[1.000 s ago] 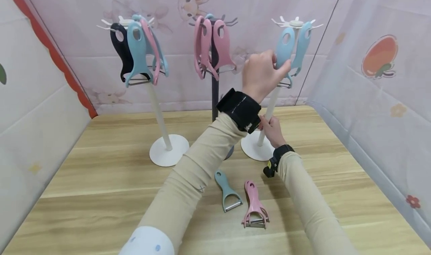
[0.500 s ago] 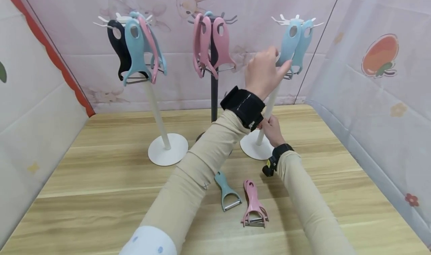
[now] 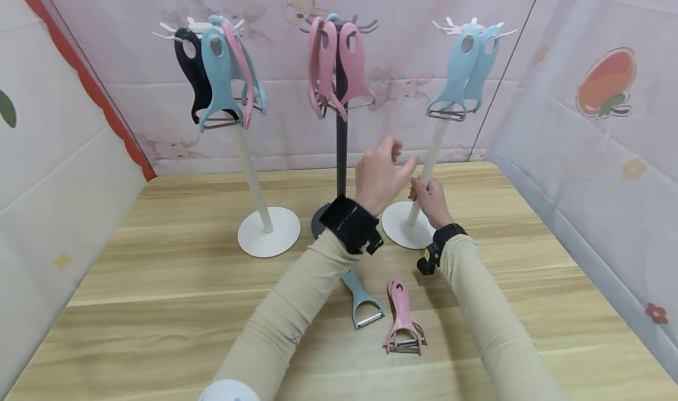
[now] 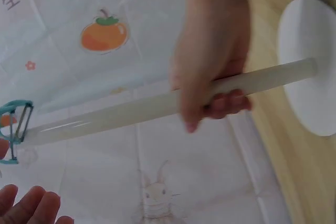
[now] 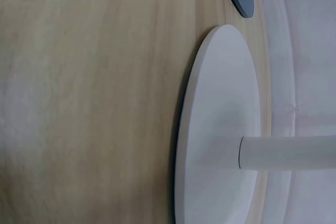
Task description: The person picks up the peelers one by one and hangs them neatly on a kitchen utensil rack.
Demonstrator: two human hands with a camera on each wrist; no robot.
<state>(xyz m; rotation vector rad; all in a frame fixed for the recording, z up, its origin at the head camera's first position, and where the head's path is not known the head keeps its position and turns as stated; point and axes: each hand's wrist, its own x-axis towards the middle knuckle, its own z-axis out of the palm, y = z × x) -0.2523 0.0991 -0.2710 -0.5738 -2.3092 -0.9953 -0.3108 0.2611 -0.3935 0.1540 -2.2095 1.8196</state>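
My right hand (image 3: 433,202) grips the post of the right white stand (image 3: 437,145) low down, just above its round base. From the top hooks of that stand hang two light blue peelers (image 3: 459,74). My left hand (image 3: 382,174) is in the air left of the post, its thumb spread and nothing held. In the left wrist view, fingertips of my left hand (image 4: 31,208) show at the lower left, and my right hand (image 4: 212,61) wraps the post. The right wrist view shows the white base (image 5: 220,129) but no hand.
A dark grey stand (image 3: 341,153) bears pink peelers (image 3: 354,65); the left white stand (image 3: 249,171) bears black, blue and pink ones. On the wooden table (image 3: 159,307) lie a blue-green peeler (image 3: 362,300) and overlapping pink peelers (image 3: 402,318). Printed curtains stand behind and beside.
My left hand has let go of the front blue peeler, now hanging beside the other on the right stand, and has moved down and left. My right hand keeps its grip on the post.
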